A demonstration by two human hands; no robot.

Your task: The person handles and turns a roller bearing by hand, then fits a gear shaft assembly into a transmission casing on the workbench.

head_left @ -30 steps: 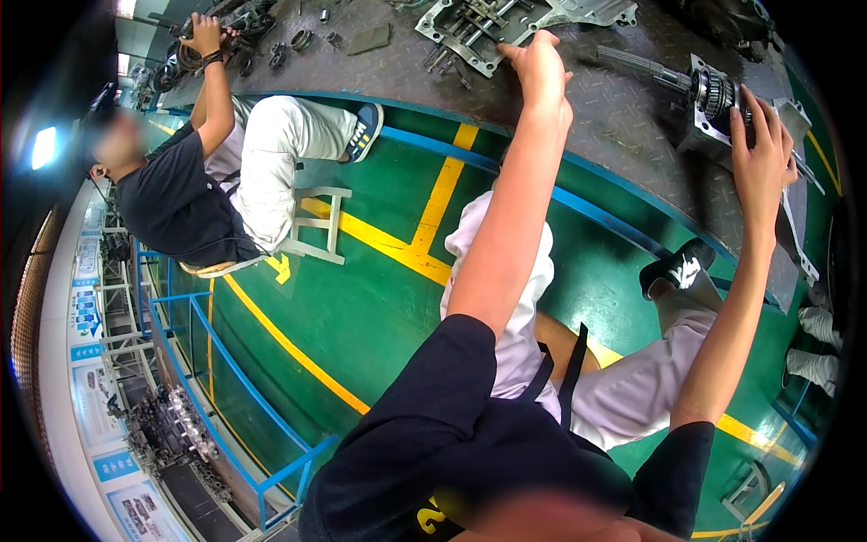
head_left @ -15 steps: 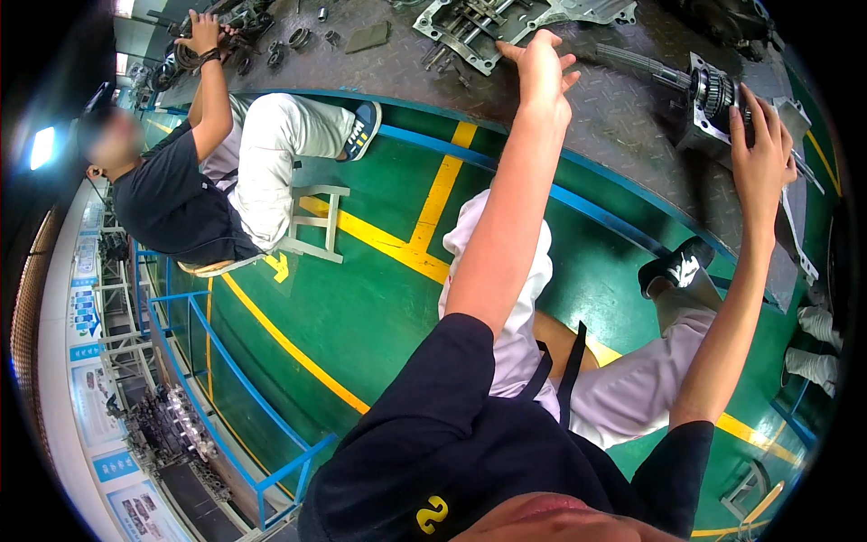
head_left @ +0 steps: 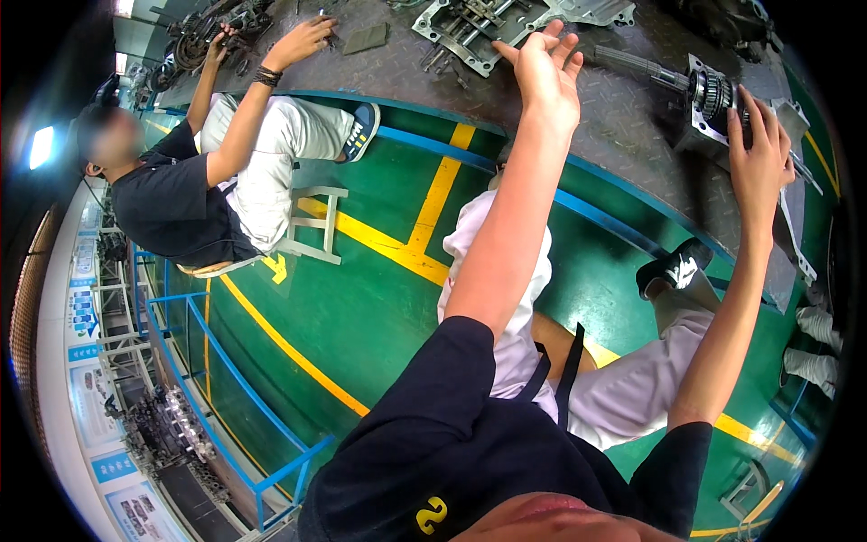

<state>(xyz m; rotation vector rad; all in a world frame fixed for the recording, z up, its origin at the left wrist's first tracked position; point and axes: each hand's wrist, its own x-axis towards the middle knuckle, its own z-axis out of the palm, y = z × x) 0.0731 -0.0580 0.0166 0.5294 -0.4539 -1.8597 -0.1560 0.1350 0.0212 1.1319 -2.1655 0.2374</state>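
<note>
My left hand is raised above the metal workbench, its fingers spread and holding nothing. Just beyond its thumb lies an open gearbox housing with rods and forks inside. At the right, my right hand curls over the end of a gear shaft, thumb and fingers around a dark gear. The shaft's long splined end points left, toward my left hand. Its gears sit at a silvery housing, partly covered by my right hand.
A co-worker sits on a stool at the left, hands over the bench. Several rings and a flat plate lie on the bench's left part. Dark machinery stands far right. A blue rail runs along the lower left.
My left hand has shifted slightly right, its fingers spread more. My right hand stays on the gear shaft. The co-worker's near hand has moved right over the bench.
</note>
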